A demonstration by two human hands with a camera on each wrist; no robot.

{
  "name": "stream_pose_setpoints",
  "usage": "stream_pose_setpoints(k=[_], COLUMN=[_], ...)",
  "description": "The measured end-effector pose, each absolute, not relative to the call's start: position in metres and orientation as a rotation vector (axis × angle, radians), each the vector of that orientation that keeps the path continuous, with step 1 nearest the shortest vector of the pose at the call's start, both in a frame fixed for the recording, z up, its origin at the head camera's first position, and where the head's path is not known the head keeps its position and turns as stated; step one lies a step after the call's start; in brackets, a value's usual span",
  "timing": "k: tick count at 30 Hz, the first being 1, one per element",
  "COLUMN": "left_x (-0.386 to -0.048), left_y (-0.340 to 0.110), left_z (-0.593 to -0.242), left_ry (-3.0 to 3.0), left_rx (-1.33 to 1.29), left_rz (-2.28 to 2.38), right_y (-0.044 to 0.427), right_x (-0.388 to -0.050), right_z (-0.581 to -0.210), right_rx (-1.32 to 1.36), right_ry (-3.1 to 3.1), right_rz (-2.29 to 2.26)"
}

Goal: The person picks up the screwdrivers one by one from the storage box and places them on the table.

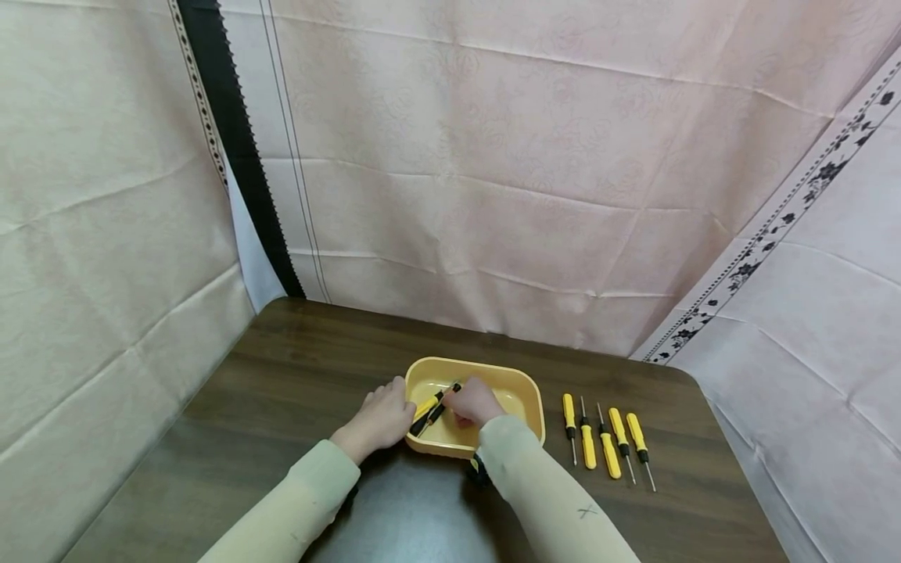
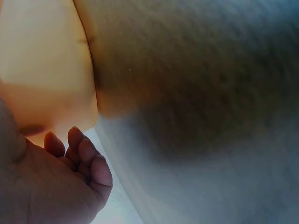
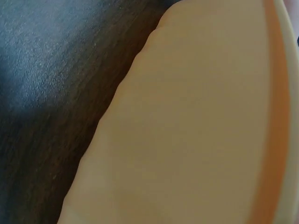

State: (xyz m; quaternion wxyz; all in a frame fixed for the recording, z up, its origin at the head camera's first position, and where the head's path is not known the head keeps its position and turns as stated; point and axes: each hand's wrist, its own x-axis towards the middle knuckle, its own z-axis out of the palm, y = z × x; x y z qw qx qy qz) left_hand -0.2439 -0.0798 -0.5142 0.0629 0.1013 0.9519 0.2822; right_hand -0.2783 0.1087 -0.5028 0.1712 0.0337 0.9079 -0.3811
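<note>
Screwdrivers (image 1: 428, 405) are lying inside the tray (image 1: 439, 448); left hand (image 1: 383, 414) is resting at its left side, grip relaxed; right hand (image 1: 476, 402) is hanging inside, grip indiscernible.

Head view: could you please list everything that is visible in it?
Tray: one, yellow, on the table
Screwdriver row: five, yellow and black, right of the tray
Loose screwdrivers: at least two, yellow and black, in the tray
Table: one, dark brown, under the tray
Cloth: count unclear, mostly pale pink and white, around the table
Dark item: one, mostly black, by the right sleeve; unclear
Sleeves: two, pale, on both arms
Left hand: one, bare, at tray's left rim
Right hand: one, bare, inside tray
</note>
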Motion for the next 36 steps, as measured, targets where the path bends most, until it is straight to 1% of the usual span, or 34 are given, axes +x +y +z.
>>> stream_pose_setpoints(k=[15,23,31,36], left_x=[-0.245,-0.245,-0.246,-0.245], left_y=[-0.079,-0.080,-0.080,-0.079], left_z=[-0.514,-0.513,-0.516,-0.516], left_ry=[2.860,2.880,2.877,2.890], left_rx=[0.295,0.288,0.271,0.274], left_rz=[0.855,0.841,0.832,0.826], right_y=[0.111,0.105,0.102,0.104], right_x=[-0.272,-0.279,-0.279,-0.278], right_z=[-0.491,-0.500,-0.502,-0.502], right_rx=[0.148,0.200,0.328,0.368], right_ry=[2.567,2.606,2.429,2.405], right_rz=[-1.123,-1.091,-1.382,-1.420])
